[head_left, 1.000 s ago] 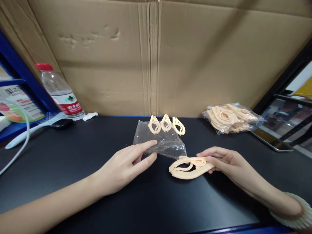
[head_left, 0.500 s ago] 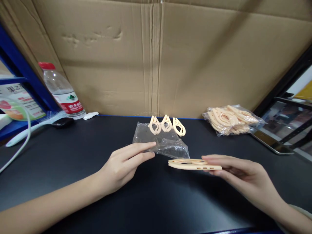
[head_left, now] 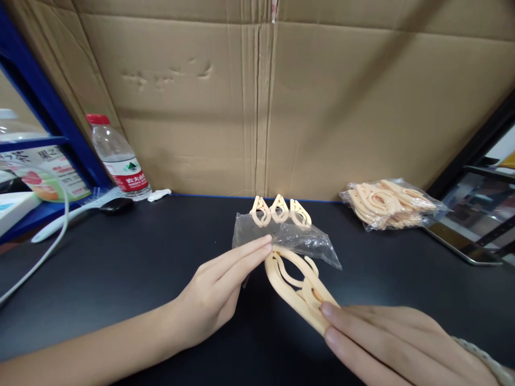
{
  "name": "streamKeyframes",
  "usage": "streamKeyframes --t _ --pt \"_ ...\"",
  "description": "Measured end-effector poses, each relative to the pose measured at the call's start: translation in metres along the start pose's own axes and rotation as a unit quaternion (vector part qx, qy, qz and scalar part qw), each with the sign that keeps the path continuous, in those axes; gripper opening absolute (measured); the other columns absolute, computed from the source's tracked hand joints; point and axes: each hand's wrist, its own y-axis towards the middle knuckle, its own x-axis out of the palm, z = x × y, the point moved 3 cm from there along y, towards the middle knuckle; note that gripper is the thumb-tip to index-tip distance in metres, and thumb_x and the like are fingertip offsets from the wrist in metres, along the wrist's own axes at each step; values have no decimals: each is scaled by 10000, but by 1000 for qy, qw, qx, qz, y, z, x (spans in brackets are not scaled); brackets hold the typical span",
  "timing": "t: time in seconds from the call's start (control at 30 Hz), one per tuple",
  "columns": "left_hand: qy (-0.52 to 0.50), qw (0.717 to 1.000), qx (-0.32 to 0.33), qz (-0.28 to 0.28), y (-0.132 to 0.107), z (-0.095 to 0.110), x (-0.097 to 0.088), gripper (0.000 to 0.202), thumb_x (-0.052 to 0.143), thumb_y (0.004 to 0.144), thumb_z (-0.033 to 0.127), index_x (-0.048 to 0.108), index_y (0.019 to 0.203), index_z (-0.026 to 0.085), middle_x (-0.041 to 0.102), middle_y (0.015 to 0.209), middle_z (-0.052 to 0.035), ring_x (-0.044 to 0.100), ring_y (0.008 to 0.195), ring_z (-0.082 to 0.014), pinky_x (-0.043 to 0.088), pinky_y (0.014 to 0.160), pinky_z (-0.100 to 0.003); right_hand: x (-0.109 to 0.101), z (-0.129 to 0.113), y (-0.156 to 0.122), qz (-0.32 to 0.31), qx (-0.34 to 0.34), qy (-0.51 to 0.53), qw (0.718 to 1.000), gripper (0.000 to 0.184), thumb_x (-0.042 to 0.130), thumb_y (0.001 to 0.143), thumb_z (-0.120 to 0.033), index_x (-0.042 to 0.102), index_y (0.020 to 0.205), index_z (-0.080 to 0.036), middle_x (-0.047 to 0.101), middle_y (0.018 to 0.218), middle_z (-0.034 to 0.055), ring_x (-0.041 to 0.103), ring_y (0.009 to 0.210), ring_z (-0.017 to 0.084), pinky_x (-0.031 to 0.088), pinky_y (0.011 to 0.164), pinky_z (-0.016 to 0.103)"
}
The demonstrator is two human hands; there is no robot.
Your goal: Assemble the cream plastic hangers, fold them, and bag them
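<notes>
A beige plastic folding clothes hanger (head_left: 287, 292), folded into a teardrop loop with its hook inside, is held aslant above the black table. My right hand (head_left: 386, 338) pinches its near, lower end. At the far end, the fingertips of my left hand (head_left: 225, 284) close on the rounded tip; the left thumb is hidden. Behind the hanger lies a crumpled clear plastic bag (head_left: 309, 244). Three small beige clips (head_left: 280, 209) stand in a row at the back of the bag.
At the back right, a clear pack of beige hangers (head_left: 386, 201) rests by a phone-like flat device (head_left: 462, 244). A water bottle (head_left: 124, 166), a light-blue brush (head_left: 60, 222) and a white cable (head_left: 48, 252) are on the left. Cardboard (head_left: 193, 134) walls the back.
My right hand has brought the hanger left and turned it from level to slanting. My left fingers have come together at its tip. The view has shifted slightly.
</notes>
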Motion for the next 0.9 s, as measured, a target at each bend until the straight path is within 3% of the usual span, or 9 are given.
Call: streamKeyframes --t 0.13,0.23,0.43,0.63,0.9 --pt "2 1000 -13 26 3 2 -1 560 373 854 -112 425 1381 67 465 1428 -127 445 1322 -192 385 1131 -320 12 -1 23 56 -117 -14 991 309 398 959 -132 691 1046 -86 708 1083 134 650 1073 211 543 938 247" --pt "-2 999 -10 35 5 3 -1 560 377 856 -109 411 1388 63 442 1445 -130 423 1337 -202 376 1138 -337 25 -2 37 60 -124 7 990 249 459 895 -47 680 1007 -21 717 1022 179 684 984 228 564 893 273" --pt "-5 999 21 31 0 7 3 577 396 844 -119 396 1396 47 426 1453 -152 426 1334 -232 393 1129 -367 52 -3 63 45 -144 3 989 331 377 877 -27 670 1009 51 709 972 239 701 886 260 602 728 334" --pt "7 1000 24 11 -6 11 3 564 382 850 -103 394 1398 27 400 1467 -157 409 1343 -234 380 1136 -356 84 -2 71 71 -118 -30 990 260 437 842 -44 694 805 -43 686 697 133 621 594 205 546 547 318" --pt "14 1000 16 -6 -11 12 6 524 404 865 -67 419 1378 34 461 1426 -159 435 1328 -218 416 1109 -343 111 2 63 34 -68 -13 997 344 375 881 -6 629 669 -102 611 597 84 577 554 192 525 541 312"
